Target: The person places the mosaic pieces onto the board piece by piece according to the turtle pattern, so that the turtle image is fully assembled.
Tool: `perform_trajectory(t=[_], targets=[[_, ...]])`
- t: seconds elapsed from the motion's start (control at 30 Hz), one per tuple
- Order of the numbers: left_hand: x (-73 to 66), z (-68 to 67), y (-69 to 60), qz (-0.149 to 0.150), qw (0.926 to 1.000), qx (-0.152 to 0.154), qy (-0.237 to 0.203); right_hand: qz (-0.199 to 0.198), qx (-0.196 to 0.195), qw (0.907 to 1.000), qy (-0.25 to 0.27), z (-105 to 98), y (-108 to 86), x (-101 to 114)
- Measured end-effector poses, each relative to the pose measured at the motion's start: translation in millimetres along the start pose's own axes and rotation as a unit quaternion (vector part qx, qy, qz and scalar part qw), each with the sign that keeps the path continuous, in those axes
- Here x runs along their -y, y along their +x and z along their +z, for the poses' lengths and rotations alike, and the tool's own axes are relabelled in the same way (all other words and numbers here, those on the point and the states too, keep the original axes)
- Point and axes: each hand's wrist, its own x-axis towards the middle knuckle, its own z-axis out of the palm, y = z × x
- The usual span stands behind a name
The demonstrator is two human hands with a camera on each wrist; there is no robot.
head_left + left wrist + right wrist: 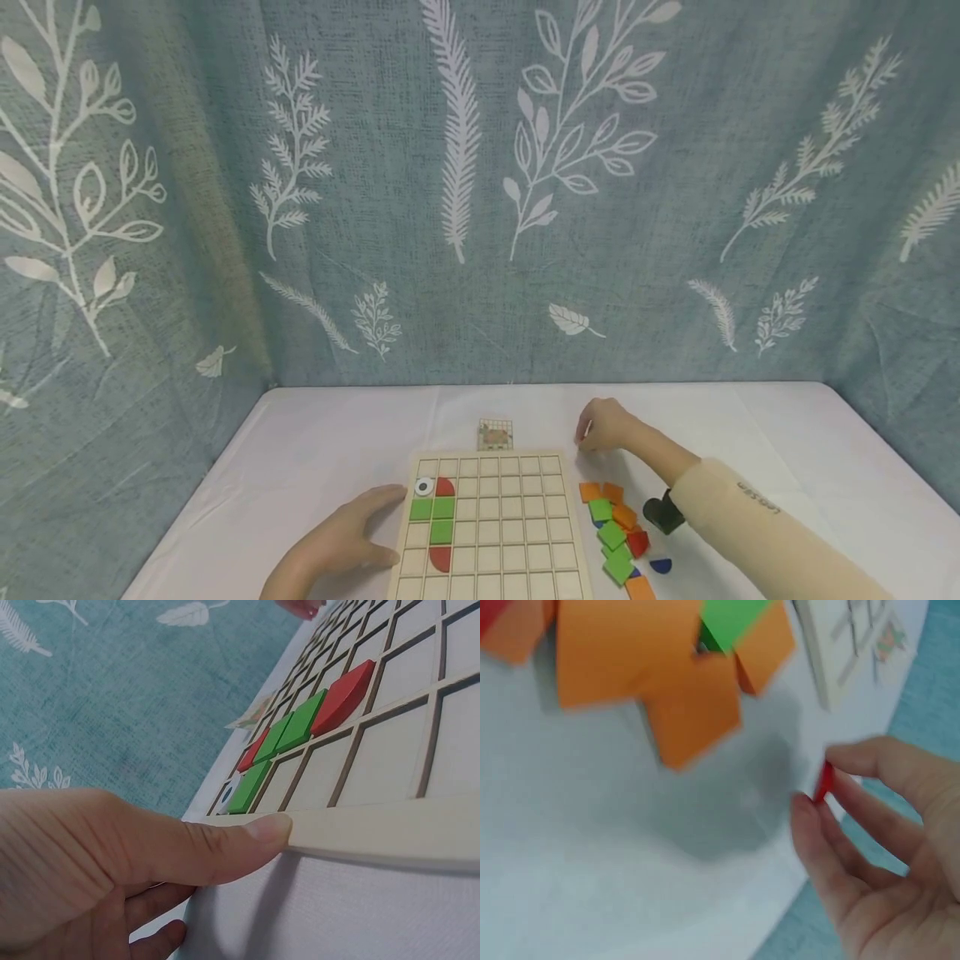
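A wooden grid board (501, 531) lies on the table. In its upper left squares sit a round eye tile (424, 487), green square tiles (442, 531) and red curved tiles (441, 558). My left hand (339, 533) is at the board's left edge; in the left wrist view its thumb (225, 844) touches the rim, fingers fairly straight. My right hand (606, 427) is beyond the board's far right corner. Between its fingertips it pinches a small red tile (824, 782), seen nearly edge-on in the right wrist view, so its full outline is hidden.
Right of the board lies a loose pile of orange tiles (640, 588), green tiles (619, 567), a red tile (637, 544) and a blue half-round tile (661, 566). Dark pieces (663, 512) lie by the right forearm. A small picture card (495, 434) stands behind the board.
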Motion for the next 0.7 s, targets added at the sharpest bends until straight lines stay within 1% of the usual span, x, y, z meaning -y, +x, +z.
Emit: perform_trajectory(t=[0.1, 0.23, 0.4, 0.53, 0.63, 0.7], targets=[[0.1, -0.1, 0.0, 0.000, 1.0000, -0.001, 0.001, 0.007, 0.051, 0.9986, -0.010, -11.4, -0.8, -0.3], [0.9, -0.7, -0.4, 0.010, 0.9999, 0.000, 0.000, 0.019, 0.094, 0.9951, -0.021, -23.6, -2.3, -0.3], [1.2, -0.2, -0.1, 0.008, 1.0000, 0.001, 0.001, 0.006, 0.146, 0.9886, -0.034, -33.7, -5.0, -1.8], [1.4, 0.1, 0.1, 0.008, 0.9999, -0.003, 0.005, -0.008, 0.164, 0.9860, -0.032, -36.5, -8.2, -3.2], [1.9, 0.1, -0.1, 0.012, 0.9999, -0.007, 0.006, -0.024, 0.163, 0.9857, -0.035, -36.3, -10.4, -2.3], [2.5, 0.4, 0.1, 0.011, 0.9999, -0.007, 0.007, -0.042, 0.160, 0.9855, -0.037, -34.9, -11.5, -0.3]])
